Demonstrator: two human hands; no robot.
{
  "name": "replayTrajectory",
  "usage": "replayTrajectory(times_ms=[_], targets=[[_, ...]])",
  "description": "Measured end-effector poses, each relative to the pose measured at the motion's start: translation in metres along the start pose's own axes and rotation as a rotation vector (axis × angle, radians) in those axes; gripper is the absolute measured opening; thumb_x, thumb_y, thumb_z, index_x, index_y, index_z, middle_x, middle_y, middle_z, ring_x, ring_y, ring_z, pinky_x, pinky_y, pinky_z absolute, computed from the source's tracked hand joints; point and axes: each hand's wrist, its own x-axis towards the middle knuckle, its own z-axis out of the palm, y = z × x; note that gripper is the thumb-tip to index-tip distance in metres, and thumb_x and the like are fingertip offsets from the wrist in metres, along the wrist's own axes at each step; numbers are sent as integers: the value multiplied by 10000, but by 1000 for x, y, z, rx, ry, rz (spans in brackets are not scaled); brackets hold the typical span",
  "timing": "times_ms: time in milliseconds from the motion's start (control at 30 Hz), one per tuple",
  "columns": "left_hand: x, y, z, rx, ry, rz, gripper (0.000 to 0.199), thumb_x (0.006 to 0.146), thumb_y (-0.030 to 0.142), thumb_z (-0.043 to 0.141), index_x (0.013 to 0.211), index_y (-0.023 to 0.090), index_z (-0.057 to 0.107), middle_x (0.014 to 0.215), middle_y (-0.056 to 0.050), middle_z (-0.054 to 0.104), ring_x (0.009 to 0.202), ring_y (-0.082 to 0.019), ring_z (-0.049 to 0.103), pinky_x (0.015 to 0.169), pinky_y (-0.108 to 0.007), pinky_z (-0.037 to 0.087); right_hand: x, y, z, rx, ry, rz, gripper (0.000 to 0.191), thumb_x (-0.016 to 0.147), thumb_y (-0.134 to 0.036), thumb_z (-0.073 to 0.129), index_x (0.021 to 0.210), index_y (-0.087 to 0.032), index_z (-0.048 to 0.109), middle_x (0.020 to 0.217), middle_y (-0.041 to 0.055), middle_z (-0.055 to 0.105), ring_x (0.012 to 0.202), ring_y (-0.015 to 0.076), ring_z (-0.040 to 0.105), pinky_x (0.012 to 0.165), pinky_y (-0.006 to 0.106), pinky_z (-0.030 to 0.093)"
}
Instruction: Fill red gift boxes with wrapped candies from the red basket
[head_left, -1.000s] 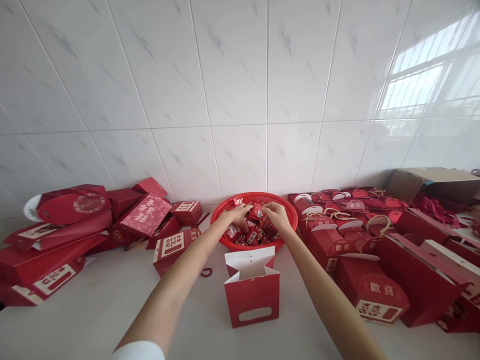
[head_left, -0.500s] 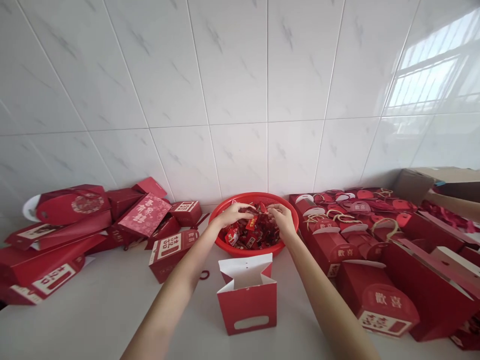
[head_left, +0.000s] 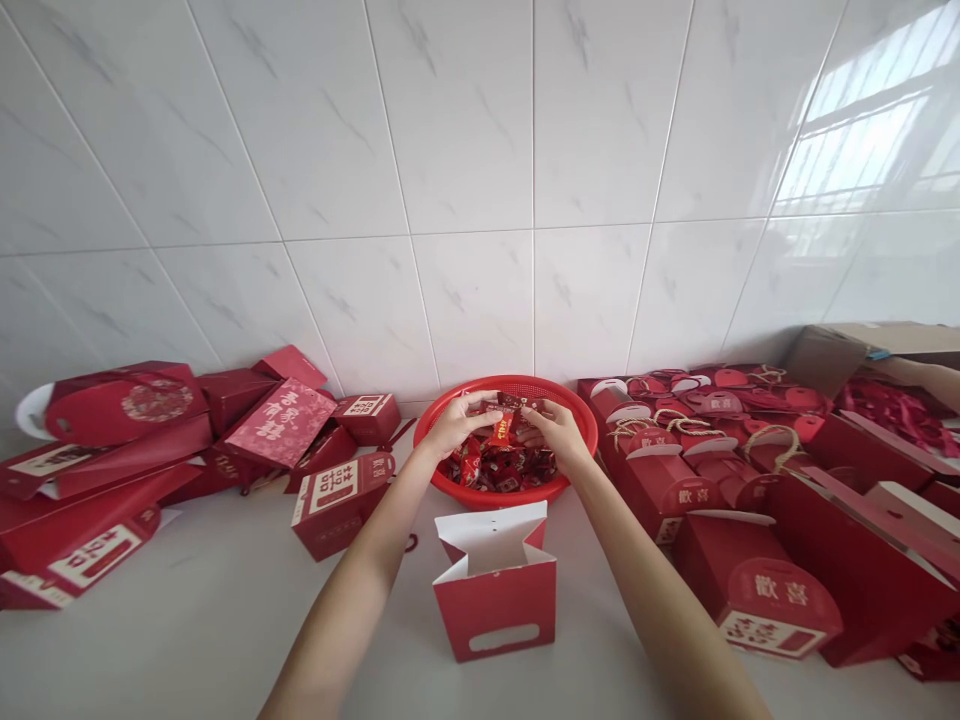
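A red plastic basket (head_left: 491, 499) stands against the wall with many wrapped candies (head_left: 502, 468) in it. Over its left part is my left hand (head_left: 463, 424), fingers curled round some of the red-wrapped candies. My right hand (head_left: 551, 430) faces it from the right side, its fingers also bent against candies. Between the two hands, red and dark wrappers are gathered together. Nearer to me, an open red box (head_left: 496, 610) with a white inside stands upright on the table, its oval cut-out facing me.
Red gift boxes (head_left: 281, 422) lie piled on the left, with one standing box (head_left: 341, 500) nearer the basket. Closed boxes with rope handles (head_left: 679, 475) fill the right. Another person's arm (head_left: 919, 375) reaches by a cardboard box (head_left: 892, 338) at far right.
Both hands have come closer together over the basket, with candies now bunched between them. The whole view has shifted slightly. The other person's arm has moved a little to the right.
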Motion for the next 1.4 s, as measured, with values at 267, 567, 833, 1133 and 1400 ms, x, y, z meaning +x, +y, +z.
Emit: replayTrajectory(times_ms=[267,567,833,1133,1400], targets=[[-1,-3,-3,99,107,120,503,658,548,821,966,155,761,907,-62,753,791,-205,673,718,-320,545,7,9,-6,-11,121,-11,179,797,-349,707,799,-199,609,788,17,710,618,146,657,561,249,534],[-3,-3,-3,135,71,175,492,706,545,792,989,146,734,866,-51,743,767,-195,671,674,-291,528,0,4,0,-120,-47,-87,266,680,-348,817,861,-178,720,805,28,742,799,175,677,702,266,515],[-5,-4,-1,186,-19,149,473,761,522,760,1079,174,726,1042,-72,749,865,-218,698,714,-322,580,0,9,-1,-137,-252,-108,390,580,-400,872,781,-195,608,693,-19,657,693,174,644,645,299,529],[-8,-3,1,81,-190,98,420,747,497,806,992,161,746,885,-49,731,824,-225,698,727,-375,623,2,8,-3,-57,-89,-38,340,581,-328,835,786,-197,596,654,-25,633,613,139,609,579,261,491],[-6,-9,0,74,-212,76,441,763,464,806,1086,168,756,981,-75,737,785,-203,685,692,-371,630,0,8,-1,-84,-153,25,341,601,-344,826,830,-185,629,683,-9,671,589,132,598,551,251,479]])
